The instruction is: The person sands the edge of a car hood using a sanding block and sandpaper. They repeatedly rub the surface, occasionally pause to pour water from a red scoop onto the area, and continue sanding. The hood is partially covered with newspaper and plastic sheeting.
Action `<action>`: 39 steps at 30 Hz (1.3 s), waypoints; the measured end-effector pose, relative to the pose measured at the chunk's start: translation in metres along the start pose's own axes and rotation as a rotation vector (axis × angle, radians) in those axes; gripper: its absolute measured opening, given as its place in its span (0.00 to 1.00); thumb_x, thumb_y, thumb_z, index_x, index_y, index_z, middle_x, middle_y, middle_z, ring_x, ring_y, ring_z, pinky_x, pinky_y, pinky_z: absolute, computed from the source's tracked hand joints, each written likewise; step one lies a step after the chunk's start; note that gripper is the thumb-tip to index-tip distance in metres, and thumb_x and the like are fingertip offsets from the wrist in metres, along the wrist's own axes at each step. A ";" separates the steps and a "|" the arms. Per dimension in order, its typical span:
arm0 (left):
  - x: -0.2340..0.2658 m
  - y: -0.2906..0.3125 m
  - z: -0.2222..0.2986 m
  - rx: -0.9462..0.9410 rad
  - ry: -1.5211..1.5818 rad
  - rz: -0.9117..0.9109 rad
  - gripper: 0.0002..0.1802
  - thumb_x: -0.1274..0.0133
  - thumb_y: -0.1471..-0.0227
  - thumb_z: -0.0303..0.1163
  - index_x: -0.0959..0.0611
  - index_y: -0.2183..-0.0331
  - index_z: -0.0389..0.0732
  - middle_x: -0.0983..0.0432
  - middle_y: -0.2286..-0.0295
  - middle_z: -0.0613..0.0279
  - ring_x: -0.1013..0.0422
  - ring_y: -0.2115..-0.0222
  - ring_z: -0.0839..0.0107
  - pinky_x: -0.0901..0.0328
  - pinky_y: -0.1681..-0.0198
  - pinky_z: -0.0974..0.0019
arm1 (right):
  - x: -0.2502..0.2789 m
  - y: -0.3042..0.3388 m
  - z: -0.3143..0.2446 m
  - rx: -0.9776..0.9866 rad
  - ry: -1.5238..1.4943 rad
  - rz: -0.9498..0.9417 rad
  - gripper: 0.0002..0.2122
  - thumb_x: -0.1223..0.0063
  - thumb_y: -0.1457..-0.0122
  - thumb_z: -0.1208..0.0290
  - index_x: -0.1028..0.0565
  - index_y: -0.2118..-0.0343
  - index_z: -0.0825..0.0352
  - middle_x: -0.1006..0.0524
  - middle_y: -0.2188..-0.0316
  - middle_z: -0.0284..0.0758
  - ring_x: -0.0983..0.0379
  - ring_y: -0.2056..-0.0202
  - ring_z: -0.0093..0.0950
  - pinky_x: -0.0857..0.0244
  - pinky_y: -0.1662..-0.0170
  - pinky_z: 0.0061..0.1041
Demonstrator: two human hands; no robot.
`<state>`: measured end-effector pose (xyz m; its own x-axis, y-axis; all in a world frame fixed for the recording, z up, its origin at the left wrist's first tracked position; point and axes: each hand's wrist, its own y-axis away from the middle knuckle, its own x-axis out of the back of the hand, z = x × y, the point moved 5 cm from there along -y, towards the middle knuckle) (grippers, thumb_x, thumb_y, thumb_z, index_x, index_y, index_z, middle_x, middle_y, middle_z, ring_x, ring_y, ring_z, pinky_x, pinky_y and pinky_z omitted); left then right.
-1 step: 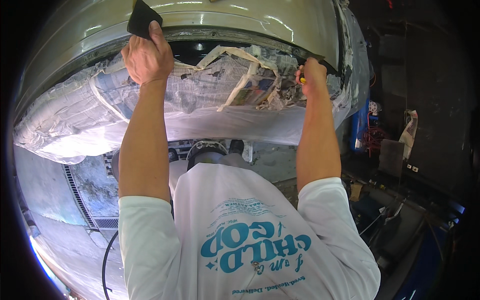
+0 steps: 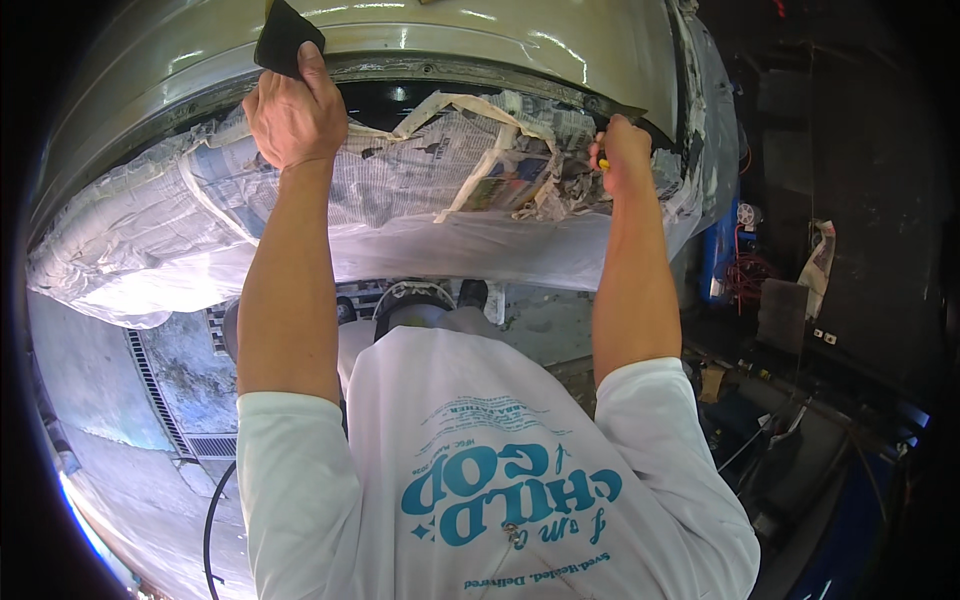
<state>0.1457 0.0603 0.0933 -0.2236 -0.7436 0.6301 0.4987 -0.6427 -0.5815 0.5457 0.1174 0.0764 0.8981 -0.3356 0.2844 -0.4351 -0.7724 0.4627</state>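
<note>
I see the black pad [image 2: 287, 40] at the far left, upright over the pale olive panel [image 2: 480, 35]; I cannot tell whether its hidden face touches the panel. The left hand [image 2: 295, 120] pinches its lower corner, thumb laid along the near side and fingers curled behind. At the far right, the right hand [image 2: 627, 152] is closed around a flat-bladed tool [image 2: 630, 111], whose thin blade points away at the edge of the panel; a bit of yellow shows at the curled fingers. Whether the blade presses on anything, I cannot make out.

Between the two hands I have a long dark rail [image 2: 430, 70] following the panel's near edge. Just nearer lies newspaper [image 2: 390, 185], wrinkled, with pale tape strips [image 2: 470, 187] across it, one of them running up toward the rail. Clear plastic sheeting [image 2: 420, 250] hangs on the near side of the paper.

Nearer still, both forearms reach out from a white shirt [image 2: 390, 400] with blue print. On the left I see grey floor [image 2: 95, 370], a drain grate [image 2: 155, 390] and a black cable [image 2: 208, 540]. On the right, tangled red hose [image 2: 748, 278] sits near a dark wall [image 2: 870, 150].
</note>
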 end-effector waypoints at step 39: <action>-0.005 -0.001 0.001 0.088 -0.091 -0.013 0.25 0.64 0.34 0.50 0.17 0.56 0.43 0.19 0.61 0.52 0.27 0.58 0.47 0.39 0.48 0.52 | 0.042 -0.061 -0.034 1.057 0.978 0.256 0.26 0.32 0.52 0.43 0.24 0.69 0.65 0.23 0.69 0.41 0.24 0.66 0.45 0.31 0.62 0.41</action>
<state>0.1474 0.0650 0.0914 -0.1554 -0.7129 0.6838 0.5691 -0.6304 -0.5279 0.6081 0.1690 0.0891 0.2163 -0.3627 0.9065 0.0634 -0.9213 -0.3837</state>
